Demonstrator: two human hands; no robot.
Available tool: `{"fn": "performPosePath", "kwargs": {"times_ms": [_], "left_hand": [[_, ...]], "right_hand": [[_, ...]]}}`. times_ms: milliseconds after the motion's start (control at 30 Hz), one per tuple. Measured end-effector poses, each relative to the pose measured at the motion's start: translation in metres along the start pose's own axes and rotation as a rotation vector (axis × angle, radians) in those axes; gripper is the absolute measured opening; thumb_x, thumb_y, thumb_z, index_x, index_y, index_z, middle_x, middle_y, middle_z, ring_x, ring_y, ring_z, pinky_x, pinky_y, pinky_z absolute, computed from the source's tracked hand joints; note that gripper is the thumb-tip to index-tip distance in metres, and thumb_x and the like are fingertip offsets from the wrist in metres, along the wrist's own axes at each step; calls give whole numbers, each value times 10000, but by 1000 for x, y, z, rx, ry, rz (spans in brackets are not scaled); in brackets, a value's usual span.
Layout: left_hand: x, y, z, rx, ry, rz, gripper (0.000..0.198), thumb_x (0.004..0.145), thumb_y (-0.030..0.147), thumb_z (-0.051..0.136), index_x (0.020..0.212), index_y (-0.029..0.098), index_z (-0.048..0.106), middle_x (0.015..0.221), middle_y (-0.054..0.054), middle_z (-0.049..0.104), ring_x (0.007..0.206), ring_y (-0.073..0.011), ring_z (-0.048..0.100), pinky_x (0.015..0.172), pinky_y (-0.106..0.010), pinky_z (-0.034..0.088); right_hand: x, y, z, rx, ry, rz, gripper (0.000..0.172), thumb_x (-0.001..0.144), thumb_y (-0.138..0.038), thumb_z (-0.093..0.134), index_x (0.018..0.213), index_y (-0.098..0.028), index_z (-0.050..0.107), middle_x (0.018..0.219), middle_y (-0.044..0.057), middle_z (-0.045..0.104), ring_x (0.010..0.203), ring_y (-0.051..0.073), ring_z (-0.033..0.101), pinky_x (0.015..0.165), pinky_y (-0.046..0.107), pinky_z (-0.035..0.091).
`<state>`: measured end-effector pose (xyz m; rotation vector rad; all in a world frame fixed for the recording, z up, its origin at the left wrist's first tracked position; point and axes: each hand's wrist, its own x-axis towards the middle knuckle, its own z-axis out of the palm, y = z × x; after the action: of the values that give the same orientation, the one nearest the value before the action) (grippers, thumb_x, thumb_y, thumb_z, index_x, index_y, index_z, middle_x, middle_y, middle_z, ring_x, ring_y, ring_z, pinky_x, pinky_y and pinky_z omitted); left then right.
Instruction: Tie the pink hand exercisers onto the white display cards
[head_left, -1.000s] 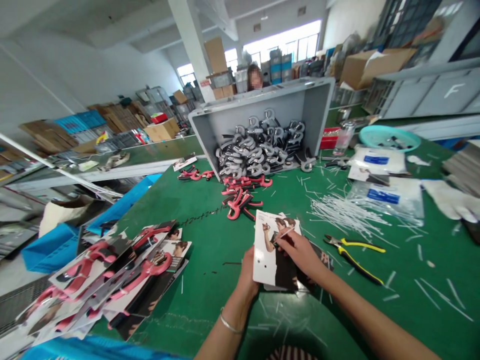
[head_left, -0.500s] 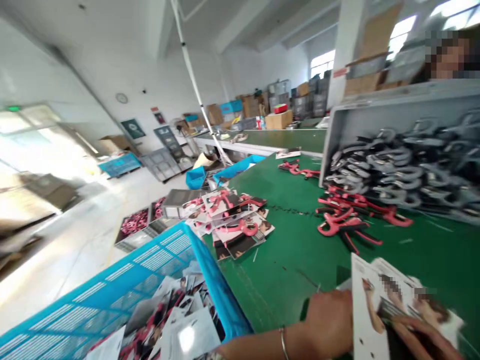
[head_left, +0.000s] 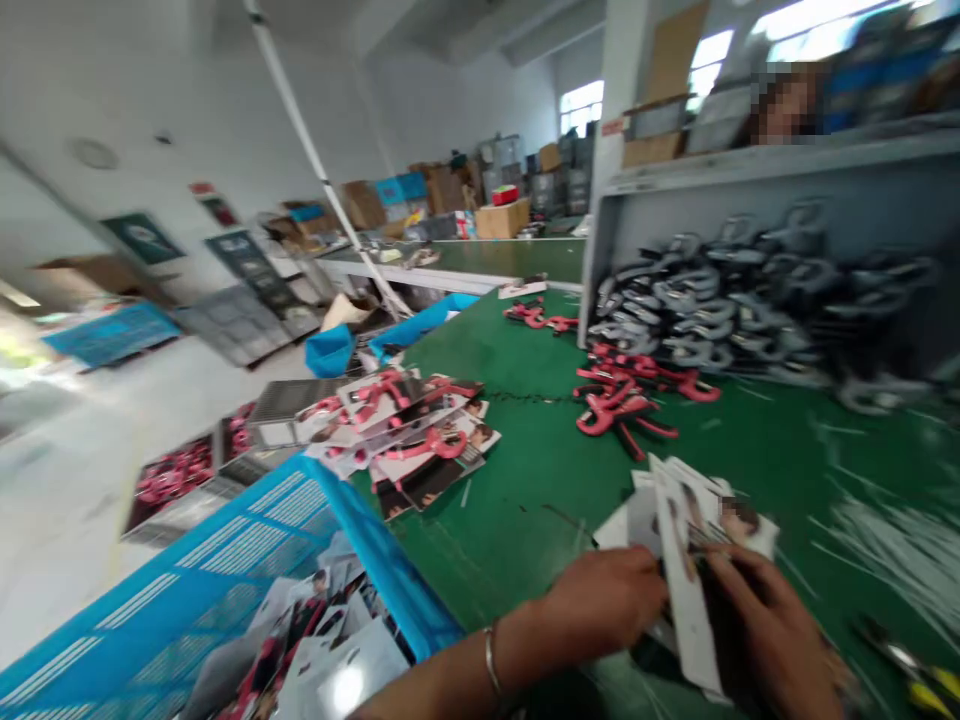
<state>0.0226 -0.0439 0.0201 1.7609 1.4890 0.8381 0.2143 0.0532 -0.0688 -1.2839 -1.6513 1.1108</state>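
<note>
At the lower right my left hand (head_left: 611, 600), with a bracelet on its wrist, is closed at the left edge of a printed card (head_left: 690, 610). The card stands nearly edge-on between my hands. My right hand (head_left: 776, 625) is closed on the card's other side, thumb and fingers pressed together near its middle. Something dark shows beneath the right hand, too blurred to make out. More printed cards (head_left: 761, 535) with photos lie just behind. Beyond them on the green table (head_left: 525, 560) is a pile of pink and black clamp-like tools (head_left: 619, 400).
A blue basket (head_left: 360, 530) of carded tools stands at left. Carded pink tools (head_left: 420, 430) are stacked on the table's left edge. A grey bin (head_left: 596, 260) holds grey clamp-like tools. Thin white strips (head_left: 885, 550) and yellow-handled pliers (head_left: 911, 665) lie at right. A person is behind the bin.
The view has swung right, bringing the white strips and pliers into sight. My hands and the card sit further left in view, and the card is turned more edge-on.
</note>
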Motion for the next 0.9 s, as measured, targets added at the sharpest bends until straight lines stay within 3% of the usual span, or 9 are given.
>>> {"fn": "performPosePath", "kwargs": {"times_ms": [67,133,200,333,400,533,633,800,900], "left_hand": [[0,5,0,-97,34,-4,267,866,197,514,1019,227,731,1172,-126,673,1091,-310,605,977,-394,456],[6,0,4,-301,-2,19,266,843,186,536,989,238,752,1180,-109,680,1119,-304,596,1029,-383,418],[14,-10,13,-415,-16,-6,240,790,156,585,918,244,768,1071,-96,724,1050,-300,628,1004,-373,434],[27,-25,33,-483,166,-166,229,674,90,677,835,225,769,830,-108,746,800,-285,650,838,-339,487],[31,-25,36,-464,195,-169,236,665,80,688,843,212,769,818,-118,742,770,-282,639,803,-331,482],[28,-16,30,-348,102,-131,217,751,107,629,873,224,765,921,-104,747,812,-265,648,825,-323,463],[25,-12,25,-308,100,-129,228,774,119,612,900,232,767,996,-101,743,853,-261,652,851,-321,454],[32,-13,22,-187,111,-134,165,707,99,647,759,213,754,755,-100,731,700,-249,631,737,-313,470],[33,-12,23,-183,93,-114,164,716,96,637,750,215,745,736,-88,721,709,-244,636,736,-305,466]], "right_hand": [[-6,-11,-3,141,-51,88,327,825,-520,614,981,-235,657,919,49,705,805,249,645,680,332,507],[-8,-19,-2,209,-37,83,292,852,-494,608,972,-231,646,887,33,690,793,222,628,712,324,499],[-9,-25,-1,231,-62,38,254,873,-459,602,975,-232,651,924,31,687,839,215,624,770,330,493],[-14,-33,3,171,-143,-73,207,912,-411,572,956,-234,669,962,34,688,929,220,620,865,347,464],[-15,-32,5,145,-137,-85,210,918,-412,565,959,-235,670,961,32,686,928,220,618,862,346,460],[-12,-26,7,215,-91,-32,221,920,-423,554,973,-233,654,952,25,687,897,215,622,829,337,473],[-12,-25,9,259,-74,-14,216,921,-418,555,974,-230,647,935,22,675,876,209,614,806,325,472],[-16,-29,13,227,-59,-43,207,926,-408,553,976,-233,653,919,25,656,844,204,586,767,313,449],[-17,-28,12,247,-48,-31,206,928,-409,551,979,-234,647,919,23,653,836,202,580,760,311,446]]}}
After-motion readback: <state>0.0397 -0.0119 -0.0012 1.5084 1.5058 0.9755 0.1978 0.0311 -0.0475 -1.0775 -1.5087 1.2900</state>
